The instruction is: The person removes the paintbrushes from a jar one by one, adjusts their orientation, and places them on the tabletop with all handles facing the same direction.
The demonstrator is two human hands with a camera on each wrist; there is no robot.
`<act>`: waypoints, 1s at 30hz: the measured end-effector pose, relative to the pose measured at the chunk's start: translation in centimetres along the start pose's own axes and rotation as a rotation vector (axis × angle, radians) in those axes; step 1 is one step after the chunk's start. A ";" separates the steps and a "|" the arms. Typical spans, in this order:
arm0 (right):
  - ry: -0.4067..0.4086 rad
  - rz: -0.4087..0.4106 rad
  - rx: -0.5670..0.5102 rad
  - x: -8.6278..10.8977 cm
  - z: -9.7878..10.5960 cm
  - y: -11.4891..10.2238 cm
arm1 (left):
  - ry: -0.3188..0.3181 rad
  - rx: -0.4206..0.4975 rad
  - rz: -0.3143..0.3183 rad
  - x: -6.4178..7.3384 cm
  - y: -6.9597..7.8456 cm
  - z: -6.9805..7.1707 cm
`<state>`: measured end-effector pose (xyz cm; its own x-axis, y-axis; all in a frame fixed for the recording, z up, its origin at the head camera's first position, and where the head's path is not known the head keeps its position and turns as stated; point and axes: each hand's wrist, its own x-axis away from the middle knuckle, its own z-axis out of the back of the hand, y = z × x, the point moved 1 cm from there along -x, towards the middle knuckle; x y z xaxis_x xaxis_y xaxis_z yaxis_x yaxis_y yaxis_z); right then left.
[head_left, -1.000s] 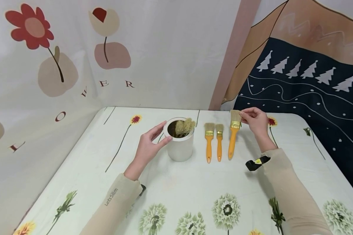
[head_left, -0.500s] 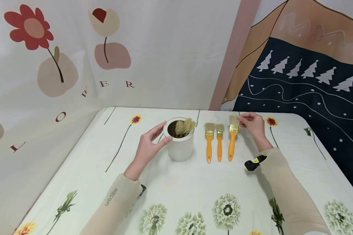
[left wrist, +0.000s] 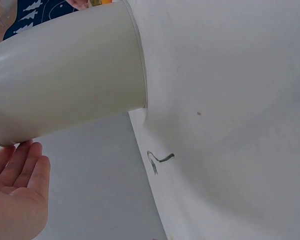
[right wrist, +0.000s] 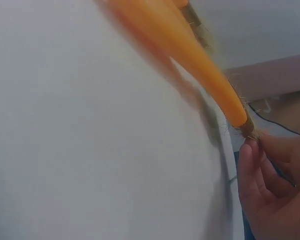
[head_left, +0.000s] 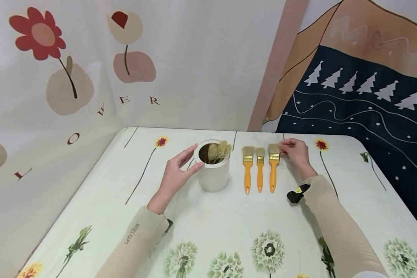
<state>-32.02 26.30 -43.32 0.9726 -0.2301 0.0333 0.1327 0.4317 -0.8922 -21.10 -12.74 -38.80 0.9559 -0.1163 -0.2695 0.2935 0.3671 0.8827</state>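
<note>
My left hand (head_left: 177,170) touches the rim of a white cylindrical container (head_left: 213,179), thumb in front and fingers on its left side. In the left wrist view its fingers are fairly straight against the container wall (left wrist: 70,75). Tan bristly tufts (head_left: 219,151), like paintbrush bristles, stick out of the container. My right hand (head_left: 296,154) pinches the bristle end of a yellow-handled paintbrush (head_left: 273,173), which lies bristles away from me. Left of it lie a narrower paintbrush (head_left: 260,170) and a wider paintbrush (head_left: 247,170). In the right wrist view the held paintbrush handle (right wrist: 205,75) is large.
The table (head_left: 208,220) has a white cloth printed with flowers. A pale flower-printed curtain (head_left: 194,77) hangs behind it. At the right hangs a dark blue cloth with white trees (head_left: 351,104). A black wrist camera (head_left: 295,196) sits under the right wrist.
My right hand has drawn the right-hand paintbrush toward me and slightly left, into line beside the other two. My left hand has stayed at the container.
</note>
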 end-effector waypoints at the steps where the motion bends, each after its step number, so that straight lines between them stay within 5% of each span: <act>1: -0.004 -0.009 0.009 0.0 -0.1 0.1 | -0.001 -0.001 0.000 0.0 0.0 0.0; 15: -0.012 -0.022 0.066 0.2 -0.3 0.4 | 0.000 -0.008 -0.009 0.1 0.0 0.0; 30: 0.026 0.015 -0.009 0.5 0.7 -0.7 | 0.003 -0.007 -0.012 0.0 0.0 0.0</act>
<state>-31.50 26.45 -42.34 0.9690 -0.2468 0.0082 0.1165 0.4276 -0.8964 -21.10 -12.80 -38.82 0.9524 -0.1180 -0.2811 0.3048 0.3718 0.8768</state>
